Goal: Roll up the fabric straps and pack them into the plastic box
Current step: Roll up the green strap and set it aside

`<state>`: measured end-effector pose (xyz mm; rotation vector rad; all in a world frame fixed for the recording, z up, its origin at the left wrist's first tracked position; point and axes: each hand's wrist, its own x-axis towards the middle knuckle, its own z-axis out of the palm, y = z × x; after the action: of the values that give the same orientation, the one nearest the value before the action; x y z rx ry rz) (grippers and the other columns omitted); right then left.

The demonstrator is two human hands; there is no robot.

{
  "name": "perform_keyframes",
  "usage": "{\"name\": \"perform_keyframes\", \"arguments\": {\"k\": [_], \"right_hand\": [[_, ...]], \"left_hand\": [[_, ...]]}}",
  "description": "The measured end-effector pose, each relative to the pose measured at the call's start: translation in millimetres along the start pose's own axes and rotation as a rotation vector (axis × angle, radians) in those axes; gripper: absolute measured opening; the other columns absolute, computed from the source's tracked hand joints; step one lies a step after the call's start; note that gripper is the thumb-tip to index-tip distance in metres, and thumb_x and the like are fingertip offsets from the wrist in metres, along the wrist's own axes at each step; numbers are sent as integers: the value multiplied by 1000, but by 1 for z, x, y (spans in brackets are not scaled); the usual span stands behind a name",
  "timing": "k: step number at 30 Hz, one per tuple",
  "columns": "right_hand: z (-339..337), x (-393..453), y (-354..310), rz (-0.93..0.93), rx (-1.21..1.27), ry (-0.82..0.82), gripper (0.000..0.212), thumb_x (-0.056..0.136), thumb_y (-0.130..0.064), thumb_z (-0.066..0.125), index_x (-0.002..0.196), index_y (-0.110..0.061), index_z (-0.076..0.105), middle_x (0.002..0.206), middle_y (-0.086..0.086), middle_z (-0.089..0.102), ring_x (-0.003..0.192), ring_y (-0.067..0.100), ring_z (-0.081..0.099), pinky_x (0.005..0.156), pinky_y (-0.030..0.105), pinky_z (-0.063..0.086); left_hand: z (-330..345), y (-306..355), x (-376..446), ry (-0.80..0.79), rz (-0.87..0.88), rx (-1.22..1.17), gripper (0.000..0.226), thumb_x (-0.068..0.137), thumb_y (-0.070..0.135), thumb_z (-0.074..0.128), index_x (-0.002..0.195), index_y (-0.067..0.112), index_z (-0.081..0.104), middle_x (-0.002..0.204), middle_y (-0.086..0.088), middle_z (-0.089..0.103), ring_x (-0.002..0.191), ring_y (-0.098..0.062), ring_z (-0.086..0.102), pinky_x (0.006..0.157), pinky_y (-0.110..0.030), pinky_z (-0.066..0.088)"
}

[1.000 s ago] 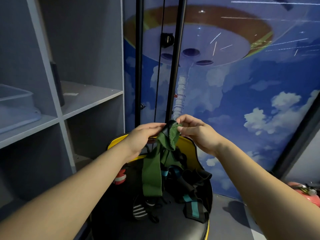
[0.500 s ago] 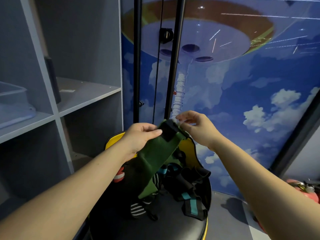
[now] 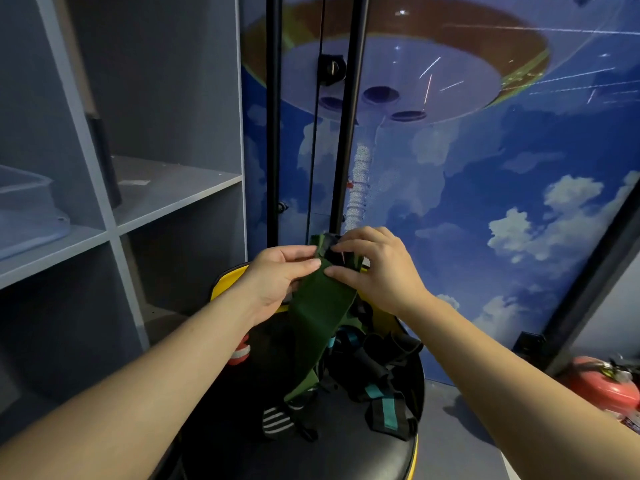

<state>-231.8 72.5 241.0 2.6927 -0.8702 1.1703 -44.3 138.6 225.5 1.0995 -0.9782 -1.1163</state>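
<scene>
A wide dark green fabric strap (image 3: 318, 313) hangs from both my hands down onto a black seat (image 3: 311, 452). My left hand (image 3: 277, 278) pinches its upper left edge. My right hand (image 3: 377, 268) grips the top end, where a dark patch is folded over between my fingers. Several black straps (image 3: 374, 372) with teal and white stripes lie in a heap on the seat below. A clear plastic box (image 3: 27, 209) stands on the grey shelf at far left, partly cut off by the frame.
Grey shelving (image 3: 166, 202) fills the left side. Two black poles (image 3: 273, 119) rise behind the seat, which has a yellow rim (image 3: 225, 282). A blue sky mural covers the wall. A red fire extinguisher (image 3: 609, 386) lies on the floor at right.
The strap's top end has been drawn flat and folded over between my hands. My right hand moved down onto the strap's top edge, close to my left hand.
</scene>
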Motion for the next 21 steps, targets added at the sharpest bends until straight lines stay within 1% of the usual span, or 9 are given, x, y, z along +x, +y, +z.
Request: {"name": "perform_keyframes", "arguments": {"k": [3, 5, 8, 11, 13, 16, 17, 19, 21], "right_hand": [[0, 0, -2, 49, 62, 16, 37, 83, -54, 72, 104, -24, 77, 110, -12, 70, 101, 11, 54, 85, 28, 44], [-1, 0, -2, 89, 97, 20, 31, 84, -49, 74, 103, -25, 77, 111, -13, 71, 103, 11, 54, 85, 25, 43], [-2, 0, -3, 108, 131, 9, 26, 87, -44, 74, 103, -25, 78, 111, -14, 71, 106, 10, 54, 87, 24, 42], [0, 0, -4, 109, 158, 21, 17, 93, -35, 70, 102, -23, 78, 110, -14, 71, 107, 11, 55, 91, 26, 43], [3, -2, -4, 90, 126, 63, 14, 96, -27, 66, 100, -19, 76, 105, -10, 72, 102, 13, 57, 89, 28, 45], [4, -2, -6, 91, 44, 57, 15, 98, -24, 60, 98, -14, 70, 99, -3, 70, 97, 20, 58, 86, 37, 47], [3, -2, -6, 141, 39, 40, 16, 100, -24, 57, 101, -14, 69, 101, -1, 69, 98, 22, 59, 86, 40, 47], [-5, 4, -5, 333, 126, 37, 16, 104, -24, 52, 106, -13, 64, 102, 5, 68, 97, 26, 59, 82, 40, 47], [-19, 12, 2, 520, 253, 88, 14, 106, -24, 47, 100, -15, 57, 87, 2, 62, 81, 24, 55, 66, 35, 41]], "left_hand": [[0, -1, 2, 6, 43, 96, 26, 87, 2, 73, 106, 20, 73, 108, -6, 77, 101, -19, 73, 89, -32, 58], [2, 0, 1, 13, 67, 145, 26, 85, 3, 76, 101, 24, 75, 106, -2, 77, 101, -13, 73, 94, -29, 56], [2, 2, 0, 16, 107, 201, 27, 84, 5, 78, 98, 27, 75, 104, 5, 77, 101, -5, 70, 90, -19, 52], [3, 4, -1, 26, 146, 242, 27, 83, 6, 79, 96, 29, 75, 99, 9, 76, 93, 3, 70, 77, -8, 51], [5, 3, -1, 37, 158, 258, 26, 83, 7, 80, 95, 30, 75, 97, 10, 77, 92, 2, 71, 75, -9, 52], [5, 0, -1, 56, 183, 305, 27, 84, 9, 80, 95, 34, 75, 97, 11, 77, 97, -2, 71, 82, -15, 52], [4, -1, -1, 60, 192, 324, 27, 85, 10, 79, 95, 35, 74, 97, 12, 77, 97, -2, 71, 83, -15, 52], [0, -3, 1, 74, 202, 377, 27, 88, 10, 77, 92, 36, 73, 95, 13, 77, 95, -2, 71, 80, -14, 50], [-8, -6, 2, 102, 189, 419, 28, 90, 7, 73, 89, 35, 72, 93, 14, 75, 93, -2, 70, 78, -15, 49]]}}
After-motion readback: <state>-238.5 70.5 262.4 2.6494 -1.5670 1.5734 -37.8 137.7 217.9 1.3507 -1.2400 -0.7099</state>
